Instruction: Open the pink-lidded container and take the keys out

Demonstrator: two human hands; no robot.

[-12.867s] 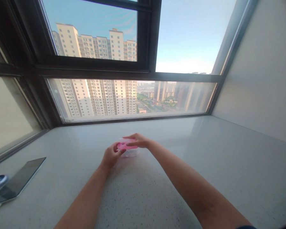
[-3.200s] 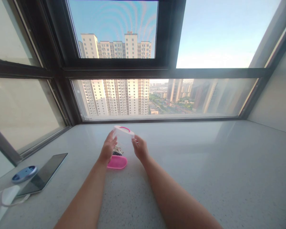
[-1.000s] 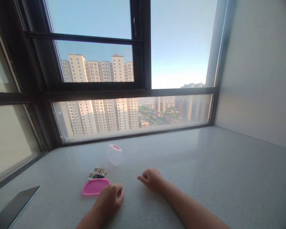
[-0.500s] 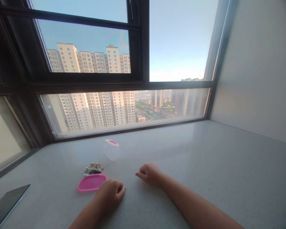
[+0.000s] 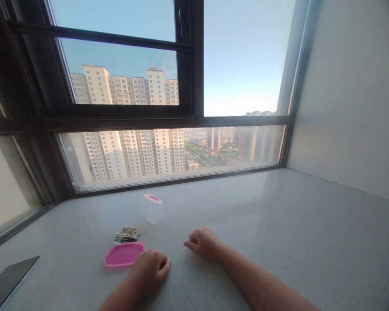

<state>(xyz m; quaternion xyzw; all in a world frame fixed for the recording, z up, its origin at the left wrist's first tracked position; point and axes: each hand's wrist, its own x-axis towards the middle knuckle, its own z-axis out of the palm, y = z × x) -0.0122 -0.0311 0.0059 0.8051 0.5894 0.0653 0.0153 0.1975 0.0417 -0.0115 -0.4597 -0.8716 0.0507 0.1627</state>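
My left hand (image 5: 148, 270) rests on the pale stone sill with its fingers curled under, holding nothing that I can see. A pink oval lid (image 5: 124, 254) lies flat just left of it. Behind the lid sits a small heap of metal keys (image 5: 127, 234). My right hand (image 5: 202, 242) lies a little farther in, knuckles up, fingers loosely curled, apart from everything. A small clear plastic tub with a pink rim (image 5: 151, 208) stands beyond both hands, near the window.
A dark phone (image 5: 9, 280) lies at the lower left of the sill (image 5: 278, 224). A dark-framed window (image 5: 194, 116) runs along the far edge. A white wall (image 5: 350, 99) closes off the right side.
Both hands have let go of the clear tub and drawn back to rest on the sill. Over the last second only the camera shifts slightly.
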